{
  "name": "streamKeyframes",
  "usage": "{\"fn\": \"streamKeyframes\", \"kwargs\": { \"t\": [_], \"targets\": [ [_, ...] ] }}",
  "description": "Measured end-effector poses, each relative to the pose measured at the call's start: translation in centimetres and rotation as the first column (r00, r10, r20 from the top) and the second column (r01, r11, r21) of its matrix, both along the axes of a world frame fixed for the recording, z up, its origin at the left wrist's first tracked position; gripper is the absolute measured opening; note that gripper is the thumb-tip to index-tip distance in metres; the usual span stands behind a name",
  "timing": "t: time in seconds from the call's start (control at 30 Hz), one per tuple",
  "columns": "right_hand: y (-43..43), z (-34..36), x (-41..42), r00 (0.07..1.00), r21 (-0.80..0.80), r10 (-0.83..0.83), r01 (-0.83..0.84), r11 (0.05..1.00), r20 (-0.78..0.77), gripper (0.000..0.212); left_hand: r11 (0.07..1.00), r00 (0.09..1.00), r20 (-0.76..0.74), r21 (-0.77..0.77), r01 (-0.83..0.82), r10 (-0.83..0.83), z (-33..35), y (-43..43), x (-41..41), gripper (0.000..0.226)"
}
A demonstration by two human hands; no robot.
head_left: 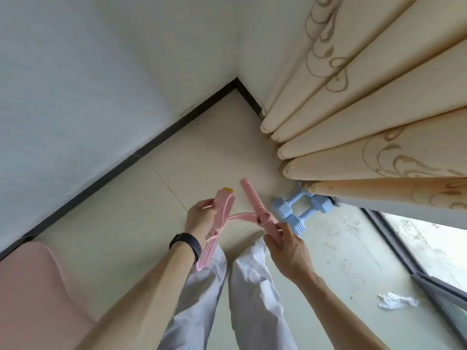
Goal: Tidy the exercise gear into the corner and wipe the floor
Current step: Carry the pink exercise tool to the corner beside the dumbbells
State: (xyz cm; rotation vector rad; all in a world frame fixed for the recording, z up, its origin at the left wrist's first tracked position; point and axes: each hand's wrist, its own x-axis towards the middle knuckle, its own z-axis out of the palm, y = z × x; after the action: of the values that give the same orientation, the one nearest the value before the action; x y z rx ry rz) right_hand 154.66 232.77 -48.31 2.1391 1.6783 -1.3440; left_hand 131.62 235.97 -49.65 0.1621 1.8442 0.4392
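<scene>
I hold a pink pedal resistance puller (249, 195) above the floor, in front of the room corner (236, 83). My left hand (201, 218) grips its flat pink pedal bar, which has a yellow tip. My right hand (288, 245) holds the lower end of its round pink handle bar, fingers curled round it. Pink bands arc between the two bars. Two light blue dumbbells (295, 210) lie on the cream floor (156, 210) under the curtain's hem, just right of the puller.
A beige patterned curtain (366, 109) hangs at the right. A crumpled white tissue (396, 300) lies on the smudged floor near the window frame (417, 263). A pink mat or cushion (38, 286) fills the lower left. My white trouser legs and shoe are below.
</scene>
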Motion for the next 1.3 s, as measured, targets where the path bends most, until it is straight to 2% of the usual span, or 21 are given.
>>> {"fn": "streamKeyframes", "kwargs": {
  "t": [0.07, 0.13, 0.23, 0.3, 0.4, 0.5, 0.6, 0.7, 0.87, 0.93, 1.0, 1.03, 1.1, 1.13, 1.2, 1.3],
  "targets": [
    [0.2, -3.2, -0.3, 0.992, -0.048, -0.08, 0.075, 0.996, -0.098, 0.022, 0.985, 0.982, 0.08, -0.054, -0.166, 0.17, -3.8, 0.6, 0.6, 0.018],
    [0.0, -6.5, -0.7, 0.972, -0.107, -0.128, 0.108, 0.988, -0.196, 0.026, 0.939, 0.926, 0.16, -0.094, -0.33, 0.341, -6.9, 0.7, 1.6, 0.019],
    [0.2, -11.4, -1.4, 0.936, -0.191, -0.161, 0.104, 0.976, -0.312, 0.032, 0.857, 0.825, 0.232, -0.154, -0.491, 0.515, -11.6, 1.0, 2.8, 0.02],
    [0.5, -13.5, -1.4, 0.924, -0.194, -0.155, 0.09, 0.977, -0.349, 0.041, 0.819, 0.783, 0.24, -0.178, -0.546, 0.574, -13.4, 1.2, 2.9, 0.019],
    [0.6, -17.6, -0.8, 0.946, -0.217, -0.097, 0.029, 0.976, -0.31, 0.058, 0.812, 0.769, 0.261, -0.203, -0.548, 0.584, -17.4, 1.3, 3.1, 0.017],
    [0.9, -21.0, -0.7, 0.974, -0.235, -0.032, -0.023, 0.972, -0.224, 0.051, 0.83, 0.794, 0.245, -0.217, -0.514, 0.556, -20.7, 2.0, 3.1, 0.014],
    [2.0, -23.6, -0.8, 0.992, -0.125, 0.104, -0.112, 0.986, -0.073, 0.032, 0.872, 0.84, 0.24, -0.199, -0.447, 0.486, -23.4, 3.7, 3.4, 0.018],
    [3.6, -25.7, -0.7, 0.985, 0.02, 0.168, -0.169, 0.985, 0.043, 0.029, 0.914, 0.863, 0.3, -0.146, -0.378, 0.405, -25.7, 6.4, 3.7, 0.019],
    [7.2, -30.1, 1.2, 0.966, 0.332, 0.118, -0.192, 0.923, 0.232, 0.036, 0.962, 0.869, 0.422, -0.023, -0.273, 0.257, -29.5, 11.6, 4.8, 0.017],
    [8.4, -32.8, 2.5, 0.955, 0.404, 0.071, -0.188, 0.895, 0.287, 0.039, 0.994, 0.935, 0.346, 0.045, -0.102, 0.08, -32.0, 13.2, 5.8, 0.022],
    [9.1, -35.9, 3.1, 0.939, 0.349, 0.08, -0.202, 0.915, 0.335, 0.042, 0.988, 0.979, 0.141, 0.057, 0.141, -0.148, -34.5, 14.2, 6.9, 0.05],
    [9.3, -37.6, 3.1, 0.93, 0.257, 0.131, -0.227, 0.939, 0.344, 0.045, 0.976, 0.976, 0.041, 0.053, 0.211, -0.214, -35.7, 14.5, 7.3, 0.059],
    [9.4, -40.6, 2.7, 0.915, 0.021, 0.257, -0.276, 0.961, 0.31, 0.058, 0.977, 0.978, 0.023, 0.053, 0.207, -0.209, -37.3, 14.6, 8.0, 0.066],
    [9.3, -41.8, 2.5, 0.919, -0.042, 0.262, -0.261, 0.964, 0.295, 0.065, 0.978, 0.979, 0.028, 0.06, 0.2, -0.202, -38.2, 14.4, 8.3, 0.069],
    [8.7, -43.2, 2.1, 0.93, -0.005, 0.194, -0.203, 0.979, 0.313, 0.064, 0.962, 0.966, -0.027, 0.092, 0.257, -0.255, -39.3, 13.9, 8.7, 0.069],
    [7.9, -43.4, 2.1, 0.893, 0.048, 0.075, -0.107, 0.993, 0.445, 0.039, 0.965, 0.958, -0.158, 0.07, 0.253, -0.24, -41.2, 12.9, 8.7, 0.054]
  ]
}}
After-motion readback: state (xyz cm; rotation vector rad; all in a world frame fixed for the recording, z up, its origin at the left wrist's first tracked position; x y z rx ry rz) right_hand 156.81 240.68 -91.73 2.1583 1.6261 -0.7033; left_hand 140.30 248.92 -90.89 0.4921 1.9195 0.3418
